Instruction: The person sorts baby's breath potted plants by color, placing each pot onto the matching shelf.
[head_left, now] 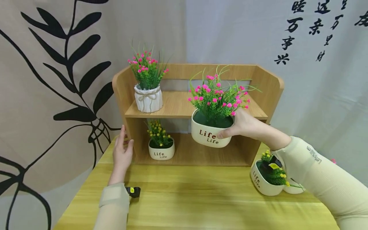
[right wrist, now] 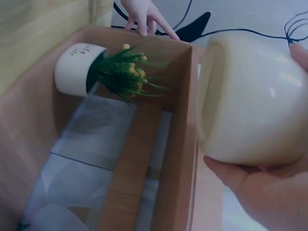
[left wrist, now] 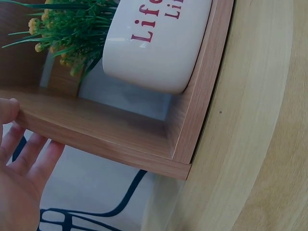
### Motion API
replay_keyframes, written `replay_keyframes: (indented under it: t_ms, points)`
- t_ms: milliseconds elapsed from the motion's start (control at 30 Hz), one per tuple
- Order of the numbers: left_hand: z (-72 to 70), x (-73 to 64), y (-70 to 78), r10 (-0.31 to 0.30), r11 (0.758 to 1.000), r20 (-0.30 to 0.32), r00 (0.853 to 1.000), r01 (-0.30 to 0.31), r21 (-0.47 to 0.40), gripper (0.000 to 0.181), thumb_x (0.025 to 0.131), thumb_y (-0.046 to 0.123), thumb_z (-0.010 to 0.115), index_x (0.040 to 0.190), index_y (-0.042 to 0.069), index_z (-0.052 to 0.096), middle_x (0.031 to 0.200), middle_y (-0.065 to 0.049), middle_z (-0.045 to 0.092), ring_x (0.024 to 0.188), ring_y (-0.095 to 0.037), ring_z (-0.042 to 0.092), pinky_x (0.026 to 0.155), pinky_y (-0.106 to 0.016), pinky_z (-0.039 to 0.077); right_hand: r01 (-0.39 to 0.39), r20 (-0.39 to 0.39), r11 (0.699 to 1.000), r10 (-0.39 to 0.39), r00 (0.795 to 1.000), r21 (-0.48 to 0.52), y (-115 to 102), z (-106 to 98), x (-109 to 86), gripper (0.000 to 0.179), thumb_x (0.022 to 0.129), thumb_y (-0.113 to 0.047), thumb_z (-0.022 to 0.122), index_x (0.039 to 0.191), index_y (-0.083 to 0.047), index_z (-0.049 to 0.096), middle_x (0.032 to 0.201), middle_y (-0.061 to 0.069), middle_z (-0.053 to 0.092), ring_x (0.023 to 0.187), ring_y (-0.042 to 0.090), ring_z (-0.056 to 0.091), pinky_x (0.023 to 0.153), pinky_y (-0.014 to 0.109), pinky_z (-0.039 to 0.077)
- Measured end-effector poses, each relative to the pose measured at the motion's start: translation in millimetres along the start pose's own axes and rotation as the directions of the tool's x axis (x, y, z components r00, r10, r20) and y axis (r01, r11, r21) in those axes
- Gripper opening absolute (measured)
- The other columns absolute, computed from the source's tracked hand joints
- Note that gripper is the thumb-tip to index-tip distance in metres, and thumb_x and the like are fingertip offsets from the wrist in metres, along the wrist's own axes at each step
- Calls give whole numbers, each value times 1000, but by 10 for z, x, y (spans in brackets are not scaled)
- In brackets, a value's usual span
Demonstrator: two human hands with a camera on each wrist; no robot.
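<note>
In the head view my right hand [head_left: 244, 125] grips a white oval pot [head_left: 198, 131] of pink flowers, thumb across its lettered front. The pot hangs in front of the upper board of a wooden two-tier shelf [head_left: 181, 110]. Its pale underside fills the right of the right wrist view, with the fingers [right wrist: 255, 187] around it. My left hand [head_left: 122, 156] rests against the shelf's left side panel, fingers extended; the left wrist view has its fingertips along that panel's edge. Inside the lower tier, at left, stands a smaller white pot [head_left: 161, 153] with yellow flowers.
A white twine-tied pot [head_left: 149, 101] with pink flowers stands on the upper tier's left. On the table [head_left: 184, 198], right of the shelf, sits a white pot [head_left: 265, 185] with yellow flowers, and another pot [head_left: 293, 188] shows partly behind my sleeve. A printed curtain [head_left: 230, 32] hangs behind.
</note>
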State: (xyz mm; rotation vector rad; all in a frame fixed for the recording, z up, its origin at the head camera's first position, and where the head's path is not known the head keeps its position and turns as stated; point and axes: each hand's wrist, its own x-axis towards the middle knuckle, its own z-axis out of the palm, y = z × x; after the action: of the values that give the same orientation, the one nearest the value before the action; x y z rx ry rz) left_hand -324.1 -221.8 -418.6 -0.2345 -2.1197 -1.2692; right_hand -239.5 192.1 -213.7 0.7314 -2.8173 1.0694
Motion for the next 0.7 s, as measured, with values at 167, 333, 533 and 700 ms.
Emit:
replay_keyframes:
  t_ms: [167,333,533,700]
  points:
    - [7,-8,-12,7,1000,-6,1000,-7,-4,69,98,4,53,155,29,24,132,-23,45,103,-35,54,73,-8,38,-40,-7,998,40,999,-52,-27,-100,73,41,71,-28,84,97,1,71,68,2,65,65,14,42,55,28,28]
    - [11,-4,-22,3,1000,-8,1000,-3,7,70,98,4,53,155,30,23,132,-23,45,103,-36,54,74,-10,38,28,-44,999,-30,999,-38,12,-173,182,69,71,-25,85,129,-4,54,100,7,69,97,17,48,83,33,36]
    - [9,-1,-14,2,1000,-6,1000,-1,12,69,98,5,54,155,29,23,132,-23,45,104,-37,55,74,-14,39,66,-37,998,-67,997,-23,26,-240,344,82,71,-20,85,140,-5,44,122,11,61,113,20,48,99,39,35]
    - [23,3,-6,3,1000,-3,1000,-3,9,69,98,4,54,156,28,23,131,-24,45,104,-37,55,75,-14,39,-26,15,998,27,1000,-54,27,-309,469,72,74,-26,80,133,-1,50,119,16,62,114,25,50,100,45,36]
